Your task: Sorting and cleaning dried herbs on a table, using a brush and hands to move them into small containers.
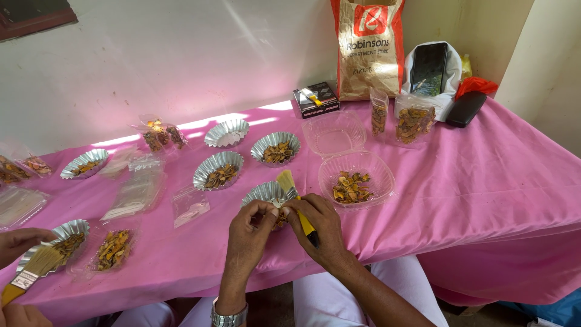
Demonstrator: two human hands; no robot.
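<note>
Near the counter's near edge, a small dried piece is pinched by the left hand point(253, 219) while a yellow-handled flat brush point(289, 189) is gripped by the right hand point(321, 225) over a fluted foil cup point(261, 192), so brushing seems underway, with light strokes needed.

Pink-clothed table point(484, 181) carries foil cups point(218, 169) of dried chips, a clear clamshell point(356, 175), small plastic bags point(136, 194), a paper bag point(370, 48), a black box point(316, 100), and a dark case point(465, 109).
</note>
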